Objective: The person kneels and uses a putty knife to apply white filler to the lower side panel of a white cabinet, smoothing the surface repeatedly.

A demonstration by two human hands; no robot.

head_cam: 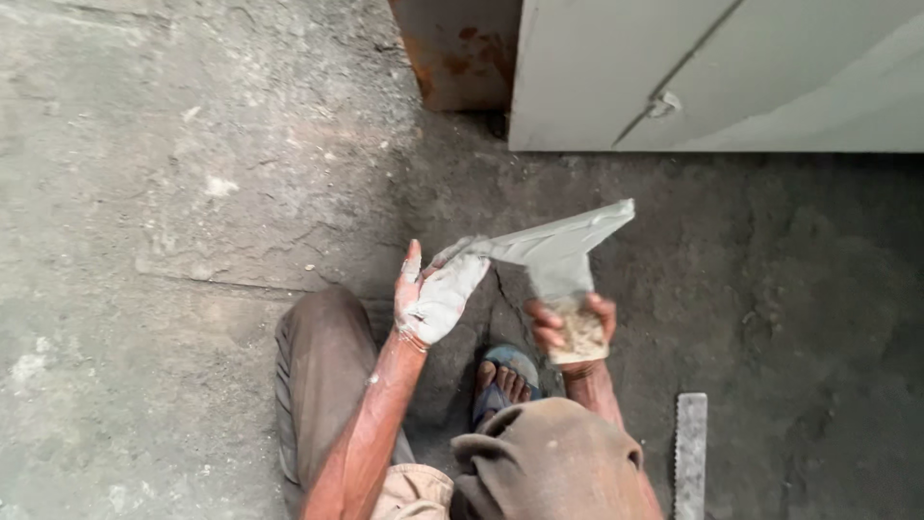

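My left hand point(435, 297) is coated in pale grey putty and its fingers pinch one end of a thin grey-coated metal blade point(553, 246). The blade slants up to the right, its far tip near the grey panel. My right hand point(570, 327) grips a small worn piece of sandpaper point(580, 334) pressed against the blade's lower edge. I am squatting, with brown trousers point(327, 376) over my knees and a foot in a blue sandal point(503, 383) below the hands.
A light grey painted metal panel point(712, 72) stands at the top right, beside a rusty metal piece point(457, 53). A flat metal strip point(690, 453) lies on the rough dark concrete floor point(173, 193) at the lower right.
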